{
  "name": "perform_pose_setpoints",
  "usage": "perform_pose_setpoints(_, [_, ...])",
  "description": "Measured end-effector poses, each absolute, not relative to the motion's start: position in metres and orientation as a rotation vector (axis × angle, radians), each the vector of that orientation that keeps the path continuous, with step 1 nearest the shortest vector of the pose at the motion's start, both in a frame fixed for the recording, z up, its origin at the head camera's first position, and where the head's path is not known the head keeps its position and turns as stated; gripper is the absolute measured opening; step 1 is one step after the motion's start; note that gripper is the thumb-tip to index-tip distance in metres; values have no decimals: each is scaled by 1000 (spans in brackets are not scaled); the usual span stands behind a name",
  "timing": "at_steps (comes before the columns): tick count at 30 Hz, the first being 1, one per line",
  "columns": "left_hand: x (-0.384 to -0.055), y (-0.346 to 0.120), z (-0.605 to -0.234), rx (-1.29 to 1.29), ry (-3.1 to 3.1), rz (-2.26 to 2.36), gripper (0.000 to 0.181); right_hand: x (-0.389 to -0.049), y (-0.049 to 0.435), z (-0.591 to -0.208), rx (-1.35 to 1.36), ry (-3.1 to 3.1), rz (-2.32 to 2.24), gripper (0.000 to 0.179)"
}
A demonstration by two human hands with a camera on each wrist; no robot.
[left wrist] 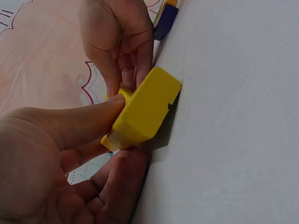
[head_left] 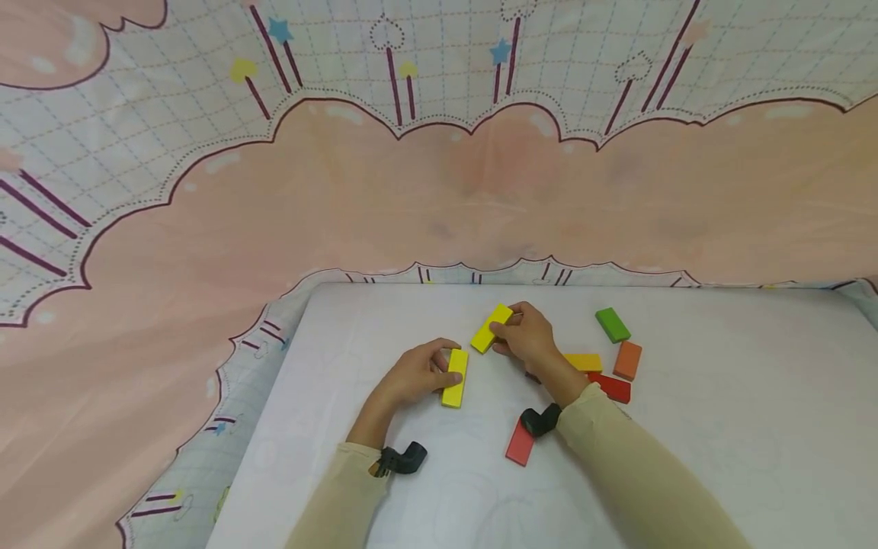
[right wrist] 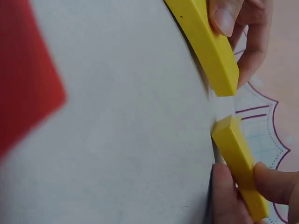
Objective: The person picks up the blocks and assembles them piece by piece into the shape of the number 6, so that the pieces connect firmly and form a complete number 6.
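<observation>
Yellow block (head_left: 453, 395) pinched by the left hand (head_left: 410, 374) is near, not touching, a second yellow block (head_left: 483, 337) pinched by the right hand (head_left: 532, 335) at the table (head_left: 309, 427). Positioning appears under way; the next move likely calls for steady alignment.

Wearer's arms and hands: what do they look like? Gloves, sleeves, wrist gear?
Left hand and right hand are bare, ungloved. Long, plain pale-beige sleeves. A black, bent piece sits at each cuff; no cables visible.
</observation>
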State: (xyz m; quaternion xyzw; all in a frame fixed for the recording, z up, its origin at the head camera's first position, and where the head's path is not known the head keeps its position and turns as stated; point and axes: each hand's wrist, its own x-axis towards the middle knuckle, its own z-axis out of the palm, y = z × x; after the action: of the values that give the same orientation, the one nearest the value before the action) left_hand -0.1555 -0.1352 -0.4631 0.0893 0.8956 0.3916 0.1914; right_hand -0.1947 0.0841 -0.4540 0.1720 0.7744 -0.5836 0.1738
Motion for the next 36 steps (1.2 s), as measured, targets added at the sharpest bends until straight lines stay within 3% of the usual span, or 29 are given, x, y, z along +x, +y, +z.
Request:
perform_pose_setpoints(28, [-156, -135, -464, 420, 2511, 1018, 67, -225, 101, -456, 291, 2264, -1300, 52])
perform_pose_setpoints(36, [-156, -134, -464, 420, 2534, 976, 74, -227, 106, -452, 158, 2218, -1280, 69])
